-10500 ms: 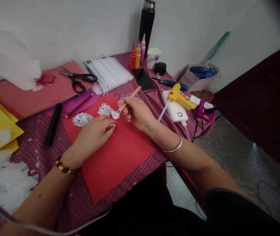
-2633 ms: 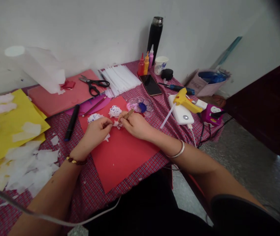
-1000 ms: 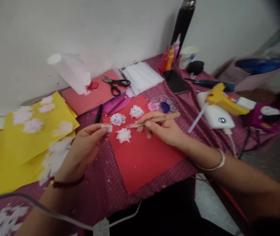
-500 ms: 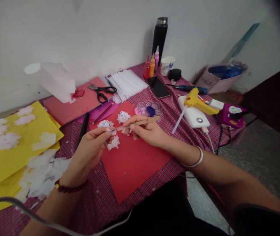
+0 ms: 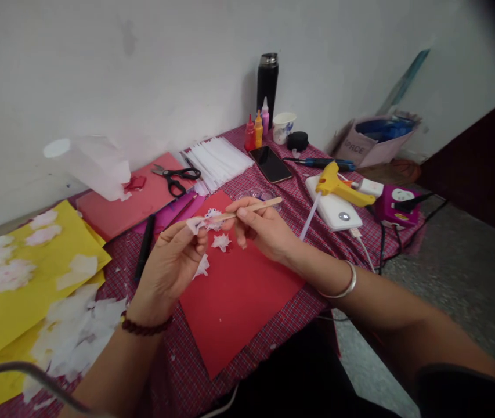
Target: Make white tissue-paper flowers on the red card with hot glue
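Observation:
Between its thumb and fingers, my left hand (image 5: 172, 255) pinches a small white paper flower (image 5: 195, 224). My right hand (image 5: 264, 227) is closed round a flat wooden stick (image 5: 268, 203), whose far tip reaches to the paper flower; whether it touches cannot be told. Beneath both hands lies a red paper sheet (image 5: 241, 302). On that sheet sit a white star-shaped paper flower (image 5: 221, 242) and another paper flower (image 5: 202, 266), partly behind my left hand. A clear paint palette (image 5: 251, 193) is mostly hidden behind my right hand.
A yellow glue gun (image 5: 338, 186) rests on a white power bank (image 5: 334, 212) at the right. Scissors (image 5: 176, 177), white sticks (image 5: 219, 161), a phone (image 5: 270, 164) and paint bottles (image 5: 256, 134) lie farther back. Yellow sheets (image 5: 21, 302) with paper flowers are at the left.
My left hand has lifted the paper flower slightly, tilting it toward the stick. The stick's tip has shifted slightly right. The camera view has tipped a little upward.

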A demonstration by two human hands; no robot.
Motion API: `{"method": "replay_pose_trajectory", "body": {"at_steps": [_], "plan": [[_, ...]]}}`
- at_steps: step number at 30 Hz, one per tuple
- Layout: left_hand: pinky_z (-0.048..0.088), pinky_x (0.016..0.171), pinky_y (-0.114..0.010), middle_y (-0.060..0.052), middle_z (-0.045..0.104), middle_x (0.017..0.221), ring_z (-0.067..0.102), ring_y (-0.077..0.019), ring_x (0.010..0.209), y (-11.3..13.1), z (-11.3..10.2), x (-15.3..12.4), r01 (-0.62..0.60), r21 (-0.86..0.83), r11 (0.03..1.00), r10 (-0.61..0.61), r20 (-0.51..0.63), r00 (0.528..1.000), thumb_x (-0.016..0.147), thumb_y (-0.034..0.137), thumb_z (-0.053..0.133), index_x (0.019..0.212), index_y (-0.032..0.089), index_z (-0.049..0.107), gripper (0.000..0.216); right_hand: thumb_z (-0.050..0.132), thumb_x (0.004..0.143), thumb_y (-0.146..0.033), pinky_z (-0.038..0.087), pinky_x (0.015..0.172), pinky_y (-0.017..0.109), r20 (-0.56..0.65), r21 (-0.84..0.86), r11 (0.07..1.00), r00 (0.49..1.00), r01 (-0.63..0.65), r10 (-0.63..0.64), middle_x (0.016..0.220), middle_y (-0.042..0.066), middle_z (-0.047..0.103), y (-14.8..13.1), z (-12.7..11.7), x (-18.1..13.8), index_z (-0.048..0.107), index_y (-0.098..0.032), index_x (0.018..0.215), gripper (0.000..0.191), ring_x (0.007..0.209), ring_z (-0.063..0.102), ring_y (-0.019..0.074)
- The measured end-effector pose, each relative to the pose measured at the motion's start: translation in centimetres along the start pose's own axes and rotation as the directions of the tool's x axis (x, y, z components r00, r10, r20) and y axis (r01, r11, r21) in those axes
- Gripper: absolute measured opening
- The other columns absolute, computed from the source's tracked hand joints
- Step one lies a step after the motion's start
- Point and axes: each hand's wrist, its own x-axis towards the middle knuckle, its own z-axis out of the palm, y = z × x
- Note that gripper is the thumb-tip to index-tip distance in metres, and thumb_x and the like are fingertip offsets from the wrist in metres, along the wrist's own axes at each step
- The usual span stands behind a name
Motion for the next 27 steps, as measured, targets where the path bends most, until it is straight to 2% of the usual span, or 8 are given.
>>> {"method": "replay_pose_trajectory", "body": {"at_steps": [6, 8, 12, 14, 17, 22, 24, 27], "plan": [[0.054, 0.063, -0.019, 0.001, 0.072, 0.072, 0.063, -0.0088, 0.064, -0.8, 0.2, 0.2, -0.302, 0.351, 0.886, 0.301, 0.059, 0.952, 0.076, 0.021, 0.081, 0.084, 0.022, 0.08, 0.008, 0.074, 0.08, -0.057, 0.042, 0.04, 0.018, -0.106, -0.056, 0.998, 0.994, -0.001, -0.005, 0.067, 0.0, 0.072, -0.4, -0.1, 0.2, 0.068, -0.016, 0.083, 0.042, 0.041, 0.054, 0.0059], [0.056, 0.066, -0.024, 0.0, 0.074, 0.078, 0.066, -0.0122, 0.069, -0.9, -0.3, 0.0, -0.462, 0.609, 0.645, 0.45, 0.186, 0.874, 0.082, 0.02, 0.076, 0.091, 0.025, 0.08, 0.011, 0.072, 0.082, -0.056, 0.04, 0.039, 0.018, -0.147, -0.074, 0.997, 0.989, -0.029, 0.018, 0.064, -0.001, 0.07, -0.5, -0.2, 0.2, 0.067, -0.016, 0.078, 0.041, 0.041, 0.051, 0.0052], [0.058, 0.08, -0.034, -0.002, 0.077, 0.09, 0.07, -0.0188, 0.083, -0.9, -1.6, 0.2, -0.739, 0.672, -0.058, 0.522, 0.651, 0.551, 0.085, 0.014, 0.071, 0.101, 0.027, 0.078, 0.022, 0.071, 0.086, -0.044, 0.036, 0.037, 0.018, -0.129, 0.013, 0.99, 0.982, -0.137, 0.138, 0.054, -0.007, 0.06, -0.4, -0.3, 0.2, 0.065, -0.017, 0.086, 0.028, 0.037, 0.043, 0.0043], [0.058, 0.083, -0.036, -0.003, 0.077, 0.088, 0.071, -0.0201, 0.083, -0.9, -2.2, 0.5, -0.769, 0.613, -0.18, 0.477, 0.738, 0.477, 0.085, 0.014, 0.07, 0.103, 0.028, 0.077, 0.024, 0.071, 0.087, -0.04, 0.037, 0.038, 0.017, -0.097, 0.071, 0.98, 0.977, -0.185, 0.192, 0.053, -0.01, 0.056, -0.4, -0.3, 0.1, 0.063, -0.018, 0.09, 0.024, 0.037, 0.04, 0.004], [0.056, 0.081, -0.033, -0.001, 0.076, 0.088, 0.069, -0.0191, 0.082, -0.8, -2.1, 0.4, -0.713, 0.699, -0.055, 0.545, 0.619, 0.565, 0.085, 0.015, 0.072, 0.098, 0.03, 0.078, 0.021, 0.072, 0.086, -0.041, 0.038, 0.039, 0.018, -0.06, 0.064, 0.978, 0.978, -0.198, 0.202, 0.065, -0.008, 0.063, -0.4, -0.2, 0.0, 0.062, -0.018, 0.095, 0.026, 0.04, 0.043, 0.0034], [0.047, 0.057, -0.023, 0.002, 0.07, 0.07, 0.059, -0.0125, 0.062, -0.5, -0.5, -0.5, -0.335, 0.722, 0.605, 0.378, 0.109, 0.919, 0.084, 0.021, 0.074, 0.083, 0.025, 0.079, 0.007, 0.074, 0.082, -0.051, 0.038, 0.041, 0.018, -0.109, -0.153, 0.986, 0.992, -0.074, 0.058, 0.07, -0.007, 0.065, -0.5, -0.1, 0.0, 0.062, -0.02, 0.093, 0.035, 0.043, 0.047, 0.0034], [0.041, 0.05, -0.021, 0.001, 0.068, 0.065, 0.054, -0.0115, 0.056, -0.5, -0.2, -0.7, -0.242, 0.644, 0.726, 0.257, 0.071, 0.964, 0.081, 0.021, 0.076, 0.078, 0.022, 0.079, 0.004, 0.072, 0.084, -0.051, 0.037, 0.04, 0.018, -0.143, -0.222, 0.974, 0.989, -0.054, 0.022, 0.066, -0.007, 0.063, -0.4, -0.1, 0.0, 0.06, -0.02, 0.089, 0.034, 0.042, 0.047, 0.0034], [0.037, 0.047, -0.021, -0.001, 0.07, 0.069, 0.052, -0.012, 0.055, -0.6, -0.2, -0.6, -0.255, 0.65, 0.716, 0.208, 0.15, 0.967, 0.079, 0.024, 0.078, 0.077, 0.02, 0.08, 0.005, 0.067, 0.089, -0.044, 0.035, 0.038, 0.018, -0.168, -0.199, 0.975, 0.983, -0.104, 0.071, 0.058, -0.008, 0.059, -0.2, -0.3, 0.0, 0.056, -0.02, 0.085, 0.027, 0.039, 0.044, 0.0039]]}}
